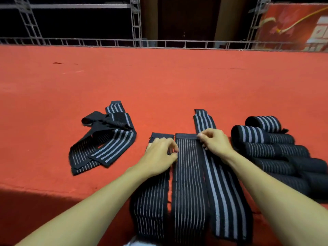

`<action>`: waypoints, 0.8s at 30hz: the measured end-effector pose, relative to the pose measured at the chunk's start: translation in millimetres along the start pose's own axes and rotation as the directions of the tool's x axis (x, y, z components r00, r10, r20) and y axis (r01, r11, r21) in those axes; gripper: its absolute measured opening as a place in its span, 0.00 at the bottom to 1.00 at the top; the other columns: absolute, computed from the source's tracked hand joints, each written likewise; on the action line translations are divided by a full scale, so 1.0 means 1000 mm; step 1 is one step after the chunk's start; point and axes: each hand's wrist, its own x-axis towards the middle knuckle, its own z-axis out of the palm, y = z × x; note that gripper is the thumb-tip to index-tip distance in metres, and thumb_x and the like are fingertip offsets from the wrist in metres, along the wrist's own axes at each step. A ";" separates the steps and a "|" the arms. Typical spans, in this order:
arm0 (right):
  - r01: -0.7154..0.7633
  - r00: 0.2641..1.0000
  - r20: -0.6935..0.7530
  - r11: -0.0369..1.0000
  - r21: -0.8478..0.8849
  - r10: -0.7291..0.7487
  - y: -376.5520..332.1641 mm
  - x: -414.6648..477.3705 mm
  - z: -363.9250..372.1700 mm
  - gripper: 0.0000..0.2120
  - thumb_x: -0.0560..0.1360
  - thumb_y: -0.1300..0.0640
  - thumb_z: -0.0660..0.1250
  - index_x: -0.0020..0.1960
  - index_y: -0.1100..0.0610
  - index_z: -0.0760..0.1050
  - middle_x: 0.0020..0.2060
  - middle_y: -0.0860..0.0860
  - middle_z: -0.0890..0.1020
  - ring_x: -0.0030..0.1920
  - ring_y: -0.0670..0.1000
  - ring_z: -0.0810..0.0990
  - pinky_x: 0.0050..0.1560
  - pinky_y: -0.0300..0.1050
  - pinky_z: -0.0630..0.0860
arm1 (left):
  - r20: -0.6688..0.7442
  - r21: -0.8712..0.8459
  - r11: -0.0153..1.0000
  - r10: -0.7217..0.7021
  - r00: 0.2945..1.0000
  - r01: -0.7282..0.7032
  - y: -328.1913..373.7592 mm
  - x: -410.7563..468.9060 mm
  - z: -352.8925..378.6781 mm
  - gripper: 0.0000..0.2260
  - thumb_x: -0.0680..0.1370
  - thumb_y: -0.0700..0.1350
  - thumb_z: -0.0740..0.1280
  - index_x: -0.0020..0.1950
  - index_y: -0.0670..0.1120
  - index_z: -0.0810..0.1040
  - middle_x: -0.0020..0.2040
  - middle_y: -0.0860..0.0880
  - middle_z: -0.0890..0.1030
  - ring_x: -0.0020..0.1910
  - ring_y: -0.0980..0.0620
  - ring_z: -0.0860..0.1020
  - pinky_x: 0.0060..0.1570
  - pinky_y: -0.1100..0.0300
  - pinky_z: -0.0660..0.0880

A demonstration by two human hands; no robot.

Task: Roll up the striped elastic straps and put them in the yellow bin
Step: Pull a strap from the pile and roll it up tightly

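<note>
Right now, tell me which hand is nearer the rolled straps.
Right. The right hand is just beside the rolled straps; the left hand is farther away, across the middle strap.

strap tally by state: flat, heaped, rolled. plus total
Flat straps: 3
Heaped straps: at least 2, too tangled to separate further
Rolled straps: at least 6, the stack overlaps and runs to the frame edge
Total: at least 11
</note>
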 end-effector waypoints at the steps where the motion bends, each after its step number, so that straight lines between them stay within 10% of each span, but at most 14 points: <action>1: 0.000 1.000 -0.010 1.000 0.000 0.000 0.006 0.000 0.002 0.08 0.78 0.59 0.66 0.41 0.52 0.79 0.34 0.49 0.82 0.30 0.45 0.79 0.40 0.43 0.81 | 0.034 0.012 1.000 0.020 0.999 -0.021 0.005 0.003 0.005 0.02 0.77 0.46 0.64 0.48 0.53 0.75 0.47 0.53 0.76 0.53 0.51 0.71 0.56 0.53 0.66; 13: 0.032 0.999 -0.019 0.897 -0.440 -0.044 0.004 0.011 0.022 0.13 0.77 0.41 0.63 0.58 0.43 0.77 0.53 0.48 0.83 0.58 0.56 0.79 0.50 0.48 0.71 | -0.103 -0.049 0.998 0.021 0.994 -0.026 0.006 0.005 0.041 0.05 0.74 0.52 0.68 0.43 0.54 0.74 0.41 0.56 0.72 0.47 0.57 0.68 0.50 0.60 0.62; 19: 0.067 0.993 -0.085 0.983 -0.169 -0.082 0.006 0.008 0.018 0.07 0.74 0.46 0.70 0.47 0.48 0.78 0.47 0.46 0.75 0.46 0.47 0.76 0.47 0.46 0.70 | -0.120 -0.149 0.989 -0.009 0.993 -0.009 0.006 0.002 0.038 0.10 0.73 0.52 0.70 0.50 0.56 0.71 0.45 0.58 0.70 0.48 0.53 0.72 0.54 0.51 0.73; 24: 0.069 0.984 -0.175 0.865 0.497 0.022 -0.013 -0.020 0.002 0.03 0.74 0.59 0.72 0.43 0.57 0.78 0.33 0.48 0.78 0.28 0.43 0.73 0.31 0.39 0.70 | -0.156 -0.190 0.981 -0.054 0.986 0.024 0.012 -0.006 0.035 0.36 0.70 0.52 0.74 0.70 0.53 0.56 0.62 0.52 0.62 0.57 0.51 0.71 0.58 0.53 0.73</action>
